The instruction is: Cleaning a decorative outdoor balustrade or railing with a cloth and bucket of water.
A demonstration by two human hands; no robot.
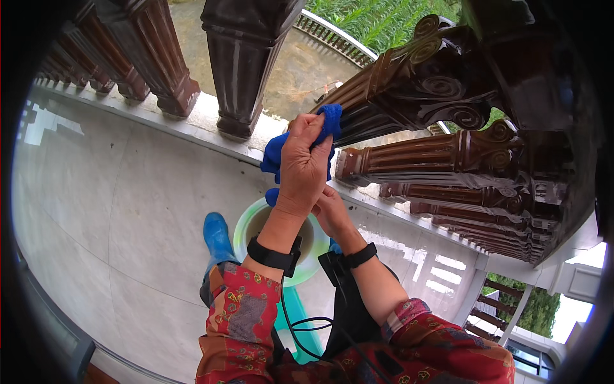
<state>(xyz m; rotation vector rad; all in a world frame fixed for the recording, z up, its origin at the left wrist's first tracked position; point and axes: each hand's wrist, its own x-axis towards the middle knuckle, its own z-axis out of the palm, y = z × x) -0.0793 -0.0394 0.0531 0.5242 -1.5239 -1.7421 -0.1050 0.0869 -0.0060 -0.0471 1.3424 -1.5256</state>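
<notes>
My left hand [304, 163] grips a bunched blue cloth [331, 124] between thumb and fingers. The cloth is up by the lower part of a glossy dark-brown fluted baluster [383, 96] with carved scrolls; whether it touches the baluster I cannot tell. Just below, my right hand [332, 211] has its fingers curled, partly hidden behind my left wrist. What it holds, if anything, is not visible. Another blue piece [272, 197], possibly of the same cloth, shows left of my left wrist. Beneath both hands stands a pale green and white basin [243, 230] holding murky water.
More brown balusters [163, 57] line a white ledge [211, 137] on both sides. Blue boots [218, 235] flank the basin on the tiled floor [144, 192]. A teal plastic object [300, 326] lies below it. A black cable [312, 320] loops before my body.
</notes>
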